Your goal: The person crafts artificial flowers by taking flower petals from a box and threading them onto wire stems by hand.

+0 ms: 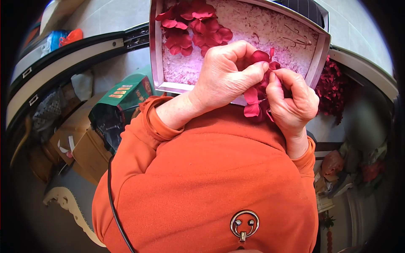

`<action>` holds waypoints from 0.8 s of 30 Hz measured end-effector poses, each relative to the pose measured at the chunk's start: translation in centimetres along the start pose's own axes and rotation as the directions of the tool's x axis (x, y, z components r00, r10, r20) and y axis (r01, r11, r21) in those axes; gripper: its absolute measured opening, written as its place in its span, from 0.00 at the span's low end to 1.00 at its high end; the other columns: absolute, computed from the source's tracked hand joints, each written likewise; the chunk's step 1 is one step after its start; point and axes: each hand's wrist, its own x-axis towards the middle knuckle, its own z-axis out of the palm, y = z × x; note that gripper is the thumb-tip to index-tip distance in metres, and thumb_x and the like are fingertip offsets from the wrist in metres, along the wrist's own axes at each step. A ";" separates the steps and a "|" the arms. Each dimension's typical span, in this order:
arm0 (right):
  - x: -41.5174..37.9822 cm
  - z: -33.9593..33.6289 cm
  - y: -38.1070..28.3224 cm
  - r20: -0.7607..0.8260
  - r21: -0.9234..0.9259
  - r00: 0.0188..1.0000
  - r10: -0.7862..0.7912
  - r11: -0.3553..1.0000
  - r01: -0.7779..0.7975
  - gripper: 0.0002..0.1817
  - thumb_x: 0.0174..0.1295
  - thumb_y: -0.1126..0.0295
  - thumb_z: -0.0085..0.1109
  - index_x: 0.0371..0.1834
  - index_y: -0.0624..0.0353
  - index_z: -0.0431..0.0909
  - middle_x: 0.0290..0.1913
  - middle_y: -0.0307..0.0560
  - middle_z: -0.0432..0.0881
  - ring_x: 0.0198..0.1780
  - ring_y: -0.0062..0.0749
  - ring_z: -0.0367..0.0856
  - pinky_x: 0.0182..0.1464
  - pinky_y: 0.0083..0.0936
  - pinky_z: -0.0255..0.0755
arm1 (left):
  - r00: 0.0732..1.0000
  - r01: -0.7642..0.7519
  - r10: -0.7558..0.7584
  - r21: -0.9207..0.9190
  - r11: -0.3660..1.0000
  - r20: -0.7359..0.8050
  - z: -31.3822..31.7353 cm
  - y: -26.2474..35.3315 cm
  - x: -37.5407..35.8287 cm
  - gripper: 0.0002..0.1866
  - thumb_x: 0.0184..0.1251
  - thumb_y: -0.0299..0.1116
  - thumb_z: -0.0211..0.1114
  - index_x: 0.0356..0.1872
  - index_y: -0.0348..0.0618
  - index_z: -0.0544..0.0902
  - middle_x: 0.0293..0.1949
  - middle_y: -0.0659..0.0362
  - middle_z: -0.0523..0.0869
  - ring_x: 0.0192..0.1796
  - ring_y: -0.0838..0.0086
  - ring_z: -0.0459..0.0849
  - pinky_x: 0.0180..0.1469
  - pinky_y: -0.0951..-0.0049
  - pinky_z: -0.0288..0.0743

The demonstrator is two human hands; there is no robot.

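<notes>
Both hands meet over the near edge of a shallow white-rimmed tray (177,87). My left hand (225,71) is closed, thumb against curled fingers, on a dark red artificial flower (252,101) whose petals hang down between the hands. My right hand (292,96) pinches the same flower from the other side, thumb and forefinger close to the left thumb tip. What lies right between the fingertips is too small to make out. Several loose red petal clusters (209,31) lie in the tray at the upper left. Thin brown stems (298,41) rest in its right part.
A bunch of dark red flowers (331,86) hangs right of the tray. On the left are a green bag (122,95) and cardboard boxes (90,147). A black cable (112,194) runs down the left side of the orange top. Striped dark fabric (304,10) sits at the tray's far edge.
</notes>
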 end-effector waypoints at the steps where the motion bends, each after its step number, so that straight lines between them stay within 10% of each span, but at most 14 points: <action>1: 0.0 0.0 0.0 -0.003 0.001 1.000 -0.010 1.000 0.010 0.10 0.46 0.85 0.64 0.32 0.63 0.80 0.26 0.47 0.82 0.24 0.33 0.81 0.28 0.23 0.75 | 1.000 -0.008 0.008 0.001 1.000 0.000 0.0 -0.1 0.0 0.05 0.65 0.23 0.66 0.39 0.34 0.81 0.34 0.60 0.86 0.35 0.83 0.82 0.39 0.83 0.78; 24: 0.1 0.2 0.3 0.061 0.107 0.994 0.086 0.990 -0.093 0.04 0.53 0.83 0.60 0.32 0.65 0.78 0.25 0.49 0.80 0.23 0.34 0.81 0.27 0.24 0.73 | 1.000 0.021 -0.024 -0.197 0.980 -0.017 0.1 -0.9 0.0 0.04 0.66 0.22 0.64 0.40 0.35 0.81 0.37 0.60 0.85 0.37 0.83 0.82 0.43 0.82 0.78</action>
